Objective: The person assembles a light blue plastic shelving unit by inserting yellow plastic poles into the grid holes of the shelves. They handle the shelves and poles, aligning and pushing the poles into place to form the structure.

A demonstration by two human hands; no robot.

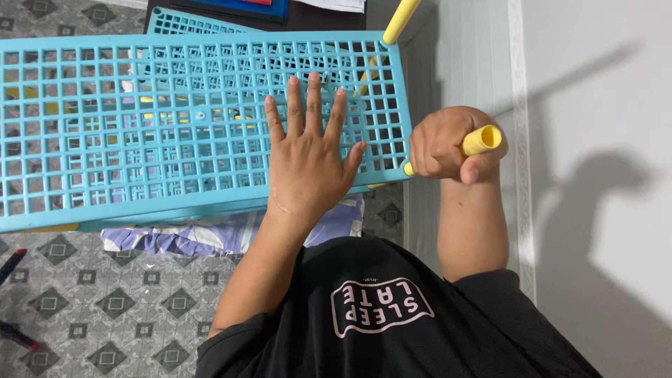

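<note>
A light blue plastic grid shelf panel [140,126] stretches across the upper left of the head view. My left hand [308,157] lies flat on it near its right end, fingers spread, holding nothing. My right hand [448,143] is wrapped around a yellow plastic tube [481,140] at the panel's near right corner. A second yellow tube [400,21] stands at the panel's far right corner. More blue grid panels [189,24] show below and behind the top one.
A purple and white patterned cloth [210,234] lies under the panel on the grey tiled floor [105,301]. Red and black pens [14,262] lie at the left edge. A white wall [602,140] rises on the right.
</note>
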